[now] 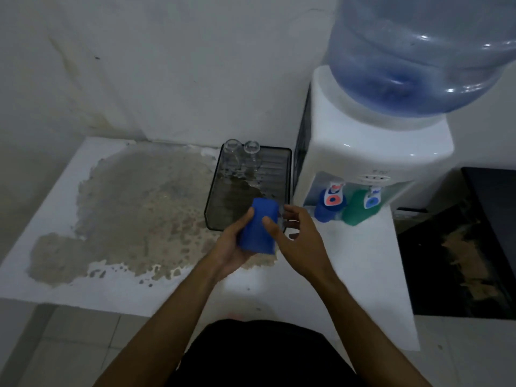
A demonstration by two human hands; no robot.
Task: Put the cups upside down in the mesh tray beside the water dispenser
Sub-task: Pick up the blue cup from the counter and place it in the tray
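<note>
Two hands on one blue cup, held just above the near edge of the mesh tray. Left hand wraps it from below w/ fingers curled round its side; right hand has thumb pressed on the cup, other fingers loose & spread, off it. Cup tilted, can't tell which end is the mouth. Two clear glasses stand at the tray's far end. Tray sits on the stained white tabletop, just beside the water dispenser. Blue cup & green cup under its taps.
</note>
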